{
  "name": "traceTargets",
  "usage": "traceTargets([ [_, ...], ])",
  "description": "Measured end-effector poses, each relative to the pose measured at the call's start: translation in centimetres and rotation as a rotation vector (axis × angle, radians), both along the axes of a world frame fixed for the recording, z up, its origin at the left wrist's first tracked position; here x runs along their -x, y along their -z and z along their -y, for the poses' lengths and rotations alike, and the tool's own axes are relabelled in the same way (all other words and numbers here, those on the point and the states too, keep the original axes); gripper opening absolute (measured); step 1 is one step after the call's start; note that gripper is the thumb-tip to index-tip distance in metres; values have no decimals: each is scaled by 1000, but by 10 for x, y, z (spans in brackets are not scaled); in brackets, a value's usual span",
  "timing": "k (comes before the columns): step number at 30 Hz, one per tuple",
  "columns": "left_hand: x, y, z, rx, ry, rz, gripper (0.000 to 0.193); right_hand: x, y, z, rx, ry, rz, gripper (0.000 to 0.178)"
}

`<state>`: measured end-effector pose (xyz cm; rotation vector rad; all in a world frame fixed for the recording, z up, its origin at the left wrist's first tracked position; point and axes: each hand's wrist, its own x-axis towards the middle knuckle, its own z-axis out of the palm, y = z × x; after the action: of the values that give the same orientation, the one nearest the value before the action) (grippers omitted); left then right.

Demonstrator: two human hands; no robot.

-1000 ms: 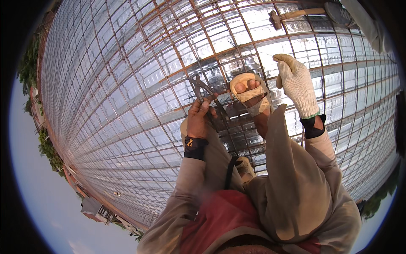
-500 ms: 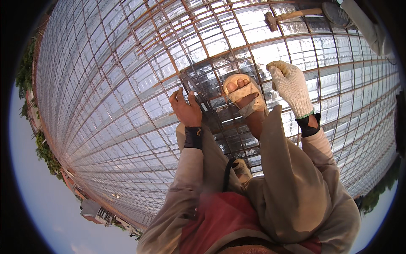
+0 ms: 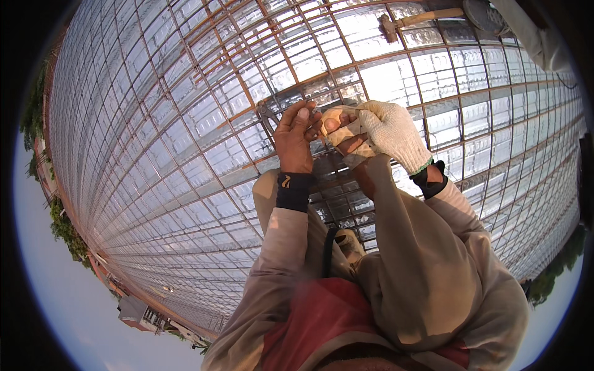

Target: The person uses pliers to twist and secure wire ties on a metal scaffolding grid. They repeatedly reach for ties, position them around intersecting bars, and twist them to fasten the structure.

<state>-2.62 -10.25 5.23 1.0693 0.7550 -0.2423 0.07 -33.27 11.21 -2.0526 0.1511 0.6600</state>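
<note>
My bare left hand [image 3: 297, 137], with a black band at the wrist, is raised with its fingers curled and the thumb against the fingertips. Close on its right, my right hand [image 3: 391, 133] in a white knitted glove is closed, its fingertips over my sandalled foot [image 3: 349, 133]. A thin tie wire [image 3: 339, 107] seems to run between the two hands; its ends are hidden in the fingers. Beside my left hand, a pair of pincers [image 3: 267, 115] lies on the steel rebar mesh [image 3: 238, 80], its handles partly covered by the hand.
A hammer [image 3: 424, 20] with a wooden handle lies on the mesh at the far right. Next to it are another person's shoe [image 3: 486, 17] and trouser leg [image 3: 532, 34]. Shiny ribbed metal decking [image 3: 390, 80] shows beneath the bars. Trees [image 3: 69, 232] stand beyond the left edge.
My right hand has come left and inward with the wire, over the foot. My left hand has moved right and up, away from the pincers, and its fingers have closed together.
</note>
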Motion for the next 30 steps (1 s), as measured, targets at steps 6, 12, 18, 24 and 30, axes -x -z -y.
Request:
traceTargets([
  [6,-16,12,2,-87,30,51,30,2,-16,11,-152,-58,-209,34],
  [12,-69,-1,24,-332,238,178,58,-10,-23,48,-22,303,-99,37],
  [18,-116,37,20,-949,865,366,41,-19,-4,89,242,285,88,46],
  [24,-130,10,-21,-1166,787,346,29,-9,25,104,378,173,211,39],
  [30,-120,9,-170,-1617,455,359,17,-22,55,101,549,-38,259,36],
])
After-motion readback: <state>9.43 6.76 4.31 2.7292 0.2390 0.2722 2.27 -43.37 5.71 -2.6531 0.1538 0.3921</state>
